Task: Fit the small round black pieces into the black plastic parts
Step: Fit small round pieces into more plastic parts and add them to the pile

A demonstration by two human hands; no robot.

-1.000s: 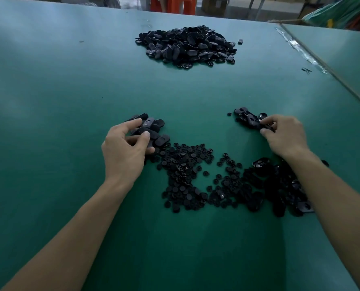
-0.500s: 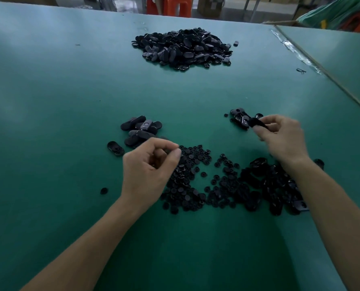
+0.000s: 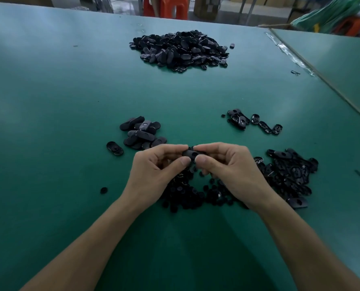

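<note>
Pinching part (image 3: pixel 190 153) end to end with left grip (image 3: pixel 154 173) and right grip (image 3: pixel 231 171), both curled onto it, long axis left-right, holed face up, above pieces (image 3: pixel 187 196) on surface (image 3: pixel 69 91).

Left hand (image 3: pixel 154 175) against right hand (image 3: pixel 233 173), fingers (image 3: pixel 170 148) curled

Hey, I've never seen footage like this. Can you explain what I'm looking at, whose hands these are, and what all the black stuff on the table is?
No machine here: a person wears a head camera looking down at their own bare hands. The left hand and right hand together pinch one oval black plastic part above the green table. Beneath them lie small round black pieces. More oval parts sit in a pile at near right, a left group and a right group beyond the hands, and a big far heap.
</note>
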